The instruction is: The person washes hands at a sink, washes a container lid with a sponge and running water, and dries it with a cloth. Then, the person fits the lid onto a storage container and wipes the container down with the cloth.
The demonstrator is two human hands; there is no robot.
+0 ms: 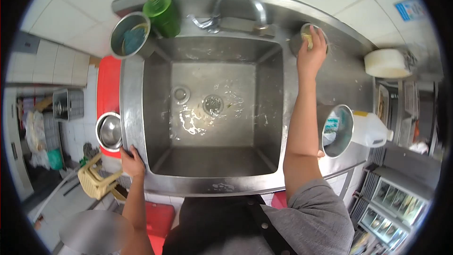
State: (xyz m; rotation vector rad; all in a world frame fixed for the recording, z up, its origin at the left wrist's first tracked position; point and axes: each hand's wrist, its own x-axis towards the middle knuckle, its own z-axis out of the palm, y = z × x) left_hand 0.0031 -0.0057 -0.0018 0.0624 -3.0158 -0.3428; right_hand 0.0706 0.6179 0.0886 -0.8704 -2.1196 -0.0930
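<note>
Our right hand reaches over a yellow sponge at the mouth of a round container, on the counter right of the sink. Its fingers bend partway; we cannot tell how firmly they close. A pinch across the sponge's middle would probably clear our knuckles of the rim. Left of the sink, our left hand meets a metal bowl's edge, thumb and forefinger parted; whether they grip, we cannot tell.
</note>
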